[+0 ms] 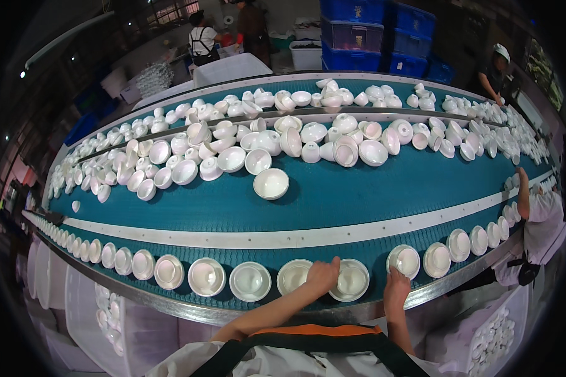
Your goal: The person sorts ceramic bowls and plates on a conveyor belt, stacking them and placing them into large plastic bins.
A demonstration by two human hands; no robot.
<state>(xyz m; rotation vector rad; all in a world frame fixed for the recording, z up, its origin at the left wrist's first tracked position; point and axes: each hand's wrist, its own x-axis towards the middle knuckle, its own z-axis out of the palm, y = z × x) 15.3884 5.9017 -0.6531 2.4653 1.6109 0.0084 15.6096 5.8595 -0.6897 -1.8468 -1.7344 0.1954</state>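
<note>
White glazed ceramic is what my left hand [322, 274] rests on: its fingers curl over the near rim of a small bowl [351, 281] in the row along the near edge of the belt [333, 188], with another bowl [294, 275] touching the hand's other side. I read that grip as closed on the rim, thumb side inward, though the fingertips themselves are hidden from me. My right hand [396, 286] lies just beside it, reaching up to the lower rim of the next bowl [404, 260]; I cannot tell whether its fingers have closed on anything or only touch it.

I judge these bowls to be light, stiff and brittle, with a smooth surface that will slide under dry skin. A pinch across the rim, thumb inside and fingers outside, looks like the safest hold; the curved wall gives little to catch on. Knocking one against its neighbour is the risk, since they stand rim to rim.

Outward, the row of upright bowls runs along the near edge toward both ends of the belt. Past a pale dividing strip [283, 237], a single bowl [271, 183] sits alone on the teal belt, and a jumble of bowls [233, 141] crowds the far lanes. Blue crates [377, 34] stand beyond the far edge, and another person's arm [523, 191] reaches in at the right end.
</note>
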